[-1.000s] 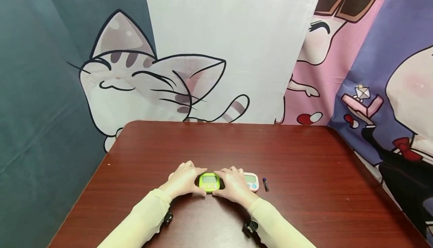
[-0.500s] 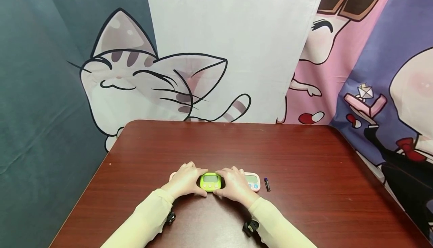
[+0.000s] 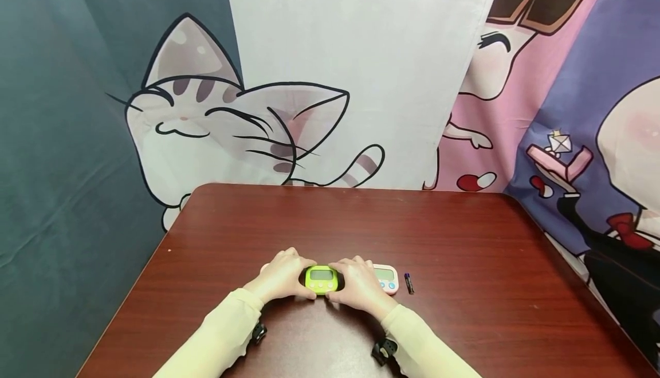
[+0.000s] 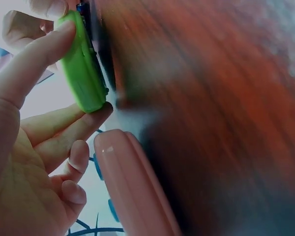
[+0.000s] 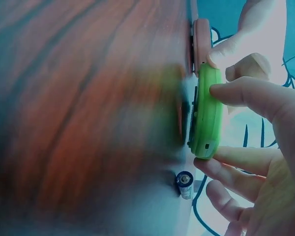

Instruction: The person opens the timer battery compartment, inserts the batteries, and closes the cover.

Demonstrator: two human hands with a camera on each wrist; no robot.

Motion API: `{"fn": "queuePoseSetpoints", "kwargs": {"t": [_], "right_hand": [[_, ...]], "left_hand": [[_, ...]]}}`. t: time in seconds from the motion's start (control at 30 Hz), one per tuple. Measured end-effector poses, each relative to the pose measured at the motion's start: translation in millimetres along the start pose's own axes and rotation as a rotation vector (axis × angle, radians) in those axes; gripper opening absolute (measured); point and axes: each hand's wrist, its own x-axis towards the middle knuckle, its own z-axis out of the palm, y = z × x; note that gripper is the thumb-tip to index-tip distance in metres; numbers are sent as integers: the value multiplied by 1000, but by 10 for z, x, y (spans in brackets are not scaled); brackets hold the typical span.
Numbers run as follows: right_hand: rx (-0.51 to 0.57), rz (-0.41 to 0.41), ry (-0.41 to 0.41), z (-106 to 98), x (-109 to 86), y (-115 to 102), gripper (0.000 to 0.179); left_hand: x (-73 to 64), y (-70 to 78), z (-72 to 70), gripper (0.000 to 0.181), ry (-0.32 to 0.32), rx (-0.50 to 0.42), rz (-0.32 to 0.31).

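A green digital timer (image 3: pixel 322 280) with a grey screen and a row of buttons lies between my two hands, face up. My left hand (image 3: pixel 281 275) pinches its left side, thumb at the near edge and fingers at the far edge. On the right side my right hand (image 3: pixel 360 285) pinches it the same way. Both wrist views show the green timer (image 4: pixel 81 64) edge-on, its dark underside close over the table. A pink-cased timer (image 4: pixel 132 187) stands beside my left hand, mostly hidden behind it in the head view. Another pale timer (image 3: pixel 387 278) with blue buttons is partly covered by my right hand.
A small dark battery (image 3: pixel 409 283) lies right of the pale timer; the right wrist view shows the battery's end (image 5: pixel 185 181). The brown wooden table (image 3: pixel 438 229) reaches back to a printed cartoon curtain (image 3: pixel 392 51).
Both hands keep their grip on the green timer, which stays nearly in place. The whole head view has shifted slightly.
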Motion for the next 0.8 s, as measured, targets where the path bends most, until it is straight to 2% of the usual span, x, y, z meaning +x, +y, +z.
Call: {"fn": "queuePoseSetpoints", "kwargs": {"t": [0.07, 0.23, 0.3, 0.43, 0.67, 0.8], "right_hand": [[15, 6, 1, -4, -1, -4, 59], [63, -2, 14, -25, -7, -14, 57], [90, -10, 20, -44, -11, -18, 56], [158, -17, 18, -64, -11, -19, 53], [325, 43, -25, -148, -32, -53, 46], [349, 43, -7, -195, -64, -96, 42]], "left_hand": [[0, -14, -9, 60, 15, -7, 30], [-22, -47, -39, 49, 85, -18, 167], [-36, -50, -53, 47, 102, -26, 192], [-71, -57, -79, 42, 115, -80, 185], [-115, -72, -129, 38, 84, -248, 120], [-142, -66, -163, 38, 102, -307, 108]]}}
